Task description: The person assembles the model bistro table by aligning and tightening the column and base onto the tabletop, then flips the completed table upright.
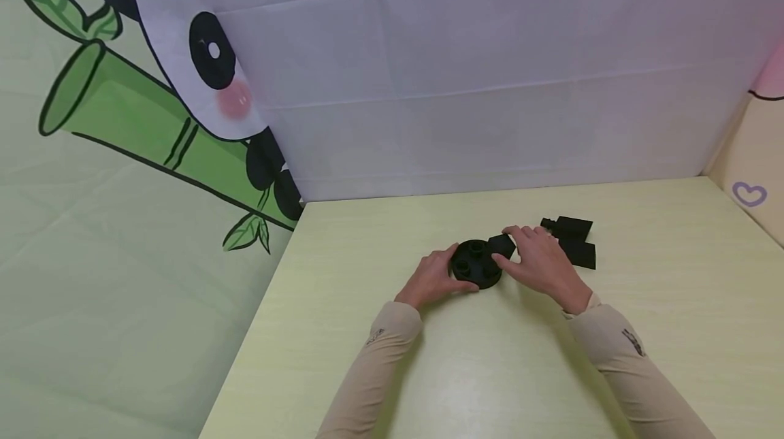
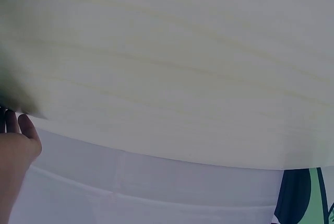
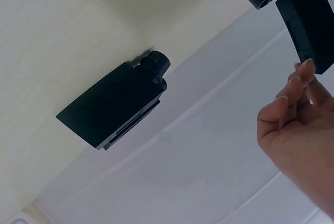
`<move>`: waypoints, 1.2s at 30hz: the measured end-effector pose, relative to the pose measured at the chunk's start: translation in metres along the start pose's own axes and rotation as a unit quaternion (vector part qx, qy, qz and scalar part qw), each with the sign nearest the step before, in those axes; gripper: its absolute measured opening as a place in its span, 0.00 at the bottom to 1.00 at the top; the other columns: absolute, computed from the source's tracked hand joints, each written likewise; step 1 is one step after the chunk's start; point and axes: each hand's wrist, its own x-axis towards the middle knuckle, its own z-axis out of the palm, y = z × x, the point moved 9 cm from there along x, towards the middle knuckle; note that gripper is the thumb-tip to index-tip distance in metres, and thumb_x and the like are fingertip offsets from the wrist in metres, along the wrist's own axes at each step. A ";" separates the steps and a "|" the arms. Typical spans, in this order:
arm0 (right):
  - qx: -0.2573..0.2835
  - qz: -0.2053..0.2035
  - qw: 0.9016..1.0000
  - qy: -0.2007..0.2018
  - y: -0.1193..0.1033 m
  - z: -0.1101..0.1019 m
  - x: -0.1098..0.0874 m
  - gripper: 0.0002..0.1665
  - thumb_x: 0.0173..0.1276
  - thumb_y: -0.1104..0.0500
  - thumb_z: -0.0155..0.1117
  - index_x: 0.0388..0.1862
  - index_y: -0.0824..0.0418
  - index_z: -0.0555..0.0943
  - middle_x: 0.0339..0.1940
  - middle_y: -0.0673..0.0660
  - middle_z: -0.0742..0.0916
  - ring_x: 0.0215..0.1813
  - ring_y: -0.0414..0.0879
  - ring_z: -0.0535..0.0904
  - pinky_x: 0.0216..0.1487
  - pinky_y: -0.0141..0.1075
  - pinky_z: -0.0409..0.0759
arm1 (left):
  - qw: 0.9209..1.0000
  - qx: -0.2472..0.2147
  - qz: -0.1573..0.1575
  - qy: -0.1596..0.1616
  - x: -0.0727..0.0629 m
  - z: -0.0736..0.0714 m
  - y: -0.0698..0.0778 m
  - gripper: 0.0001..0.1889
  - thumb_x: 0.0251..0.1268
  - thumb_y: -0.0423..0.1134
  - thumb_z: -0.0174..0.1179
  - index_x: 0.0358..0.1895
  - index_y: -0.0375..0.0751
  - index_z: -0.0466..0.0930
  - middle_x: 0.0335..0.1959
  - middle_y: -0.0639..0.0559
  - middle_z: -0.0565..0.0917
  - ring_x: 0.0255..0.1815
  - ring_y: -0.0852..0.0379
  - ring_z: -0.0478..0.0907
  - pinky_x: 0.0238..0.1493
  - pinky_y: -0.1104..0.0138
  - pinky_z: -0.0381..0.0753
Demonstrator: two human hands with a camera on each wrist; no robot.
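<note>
In the head view a round black base with raised round sockets lies on the pale table. My left hand grips its rim, fingers at the far left side and thumb along the near edge. With the fingers and thumb of my right hand I hold a flat-sided black block at the base's right side. The right wrist view shows this block tilted beside the base; how they join is hidden. Only part of the left hand appears in the left wrist view.
Two similar black blocks, the far one and the near one, lie right of my right hand. One block shows a round stub at its end. A printed cloth stands behind the table.
</note>
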 end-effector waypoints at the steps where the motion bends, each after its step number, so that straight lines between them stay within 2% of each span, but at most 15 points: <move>1: 0.001 0.002 1.000 0.001 0.000 0.000 0.000 0.32 0.71 0.45 0.69 0.58 0.70 0.79 0.44 0.66 0.86 0.48 0.65 0.78 0.49 0.60 0.76 | 1.000 0.000 -0.001 0.000 0.000 0.000 0.000 0.52 0.54 0.63 0.76 0.79 0.41 0.65 0.67 0.42 0.78 0.67 0.47 0.75 0.68 0.54 0.72; 4: 0.003 0.008 1.000 0.000 0.000 -0.001 0.001 0.32 0.70 0.44 0.71 0.56 0.71 0.80 0.45 0.67 0.86 0.47 0.65 0.79 0.48 0.59 0.76 | 1.000 -0.001 -0.001 -0.001 -0.001 -0.001 -0.001 0.52 0.55 0.63 0.76 0.78 0.41 0.65 0.67 0.42 0.78 0.68 0.47 0.75 0.68 0.54 0.72; 9: -0.001 0.002 1.000 -0.009 -0.001 -0.001 0.001 0.35 0.71 0.44 0.69 0.61 0.71 0.79 0.47 0.67 0.86 0.49 0.66 0.78 0.49 0.59 0.76 | 1.000 -0.003 -0.001 -0.004 -0.001 -0.001 0.000 0.52 0.55 0.63 0.76 0.78 0.41 0.65 0.67 0.42 0.78 0.67 0.47 0.75 0.68 0.54 0.72; 15: -0.003 -0.008 1.000 0.002 -0.003 -0.003 -0.001 0.30 0.69 0.44 0.71 0.51 0.71 0.82 0.42 0.66 0.87 0.44 0.63 0.78 0.48 0.57 0.77 | 1.000 0.000 -0.003 -0.007 -0.002 -0.002 0.000 0.52 0.56 0.63 0.75 0.79 0.40 0.64 0.68 0.41 0.77 0.68 0.46 0.74 0.68 0.54 0.71; 21: -0.003 -0.002 1.000 -0.003 -0.005 -0.004 -0.001 0.29 0.69 0.44 0.71 0.52 0.69 0.82 0.42 0.65 0.87 0.46 0.63 0.78 0.48 0.58 0.76 | 1.000 0.000 0.003 -0.005 -0.001 -0.002 -0.001 0.51 0.55 0.63 0.76 0.78 0.41 0.66 0.66 0.42 0.79 0.66 0.47 0.75 0.67 0.55 0.73; 26: -0.011 -0.005 1.000 -0.001 -0.005 -0.005 -0.003 0.26 0.69 0.45 0.71 0.48 0.69 0.82 0.40 0.64 0.87 0.44 0.63 0.78 0.47 0.57 0.76 | 1.000 0.001 0.007 -0.003 -0.001 -0.002 0.000 0.51 0.55 0.63 0.76 0.77 0.40 0.66 0.65 0.42 0.79 0.66 0.47 0.76 0.66 0.55 0.73; 32: -0.008 0.004 1.000 0.001 -0.002 -0.003 -0.005 0.26 0.69 0.44 0.70 0.47 0.67 0.82 0.39 0.61 0.87 0.44 0.62 0.78 0.47 0.56 0.74 | 1.000 -0.001 0.006 -0.004 -0.001 -0.001 0.000 0.51 0.55 0.63 0.76 0.77 0.40 0.66 0.65 0.42 0.79 0.66 0.47 0.76 0.66 0.56 0.73; 36: -0.011 0.002 1.000 0.006 -0.001 -0.004 -0.006 0.25 0.69 0.44 0.70 0.42 0.67 0.82 0.36 0.61 0.86 0.41 0.61 0.77 0.44 0.55 0.74 | 1.000 -0.003 0.006 -0.002 -0.001 -0.001 0.000 0.51 0.55 0.63 0.76 0.77 0.40 0.67 0.65 0.43 0.79 0.65 0.48 0.76 0.66 0.56 0.73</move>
